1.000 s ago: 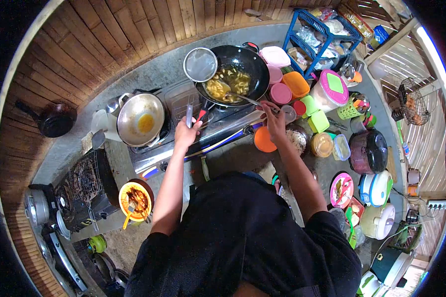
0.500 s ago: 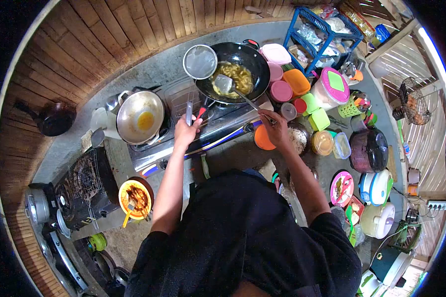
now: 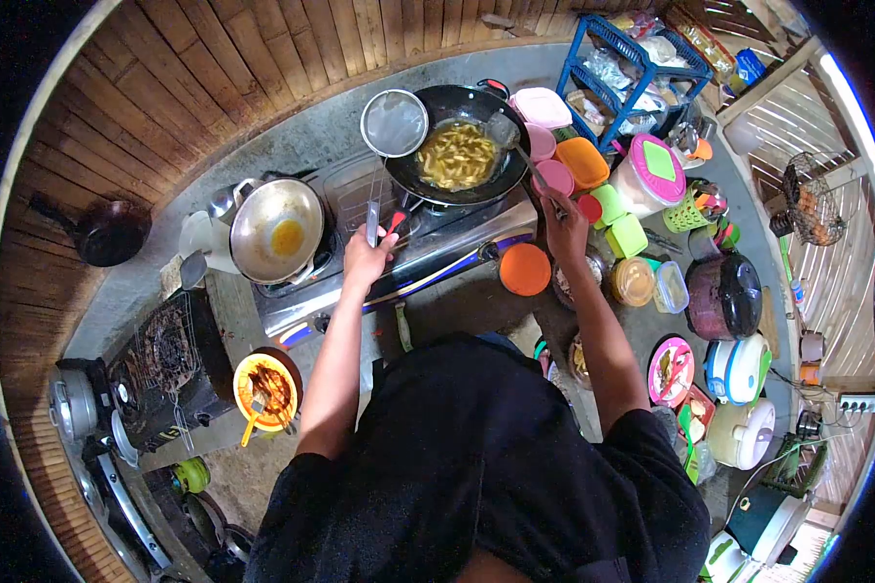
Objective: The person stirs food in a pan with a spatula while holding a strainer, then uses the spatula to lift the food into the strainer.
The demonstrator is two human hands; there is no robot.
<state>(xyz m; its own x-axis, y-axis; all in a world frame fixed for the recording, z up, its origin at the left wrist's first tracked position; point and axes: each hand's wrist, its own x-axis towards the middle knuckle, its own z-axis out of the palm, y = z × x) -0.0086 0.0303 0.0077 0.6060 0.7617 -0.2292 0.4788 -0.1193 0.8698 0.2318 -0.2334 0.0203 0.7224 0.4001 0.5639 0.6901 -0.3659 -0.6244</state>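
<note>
My left hand (image 3: 366,260) is closed around the handle of a round mesh strainer (image 3: 395,123). The strainer hangs at the left rim of a black wok (image 3: 507,180). Beside my fingers is the wok's red handle (image 3: 396,222); whether they touch it I cannot tell. Pale strips of food (image 3: 457,155) lie in bubbling oil in the wok. My right hand (image 3: 565,233) grips a metal spatula (image 3: 503,130), its blade at the wok's right side, clear of the food. The wok stands on a gas stove (image 3: 428,248).
A silver pan (image 3: 248,233) with a little oil sits on the left burner. An orange bowl of red sauce (image 3: 242,389) with a brush is lower left. Plastic containers (image 3: 583,163) crowd the right, below a blue rack (image 3: 593,73). A grill (image 3: 165,350) is far left.
My right hand has moved slightly right, and the spatula blade has gone from the food's left side to the wok's right wall. My left hand and the strainer have barely shifted.
</note>
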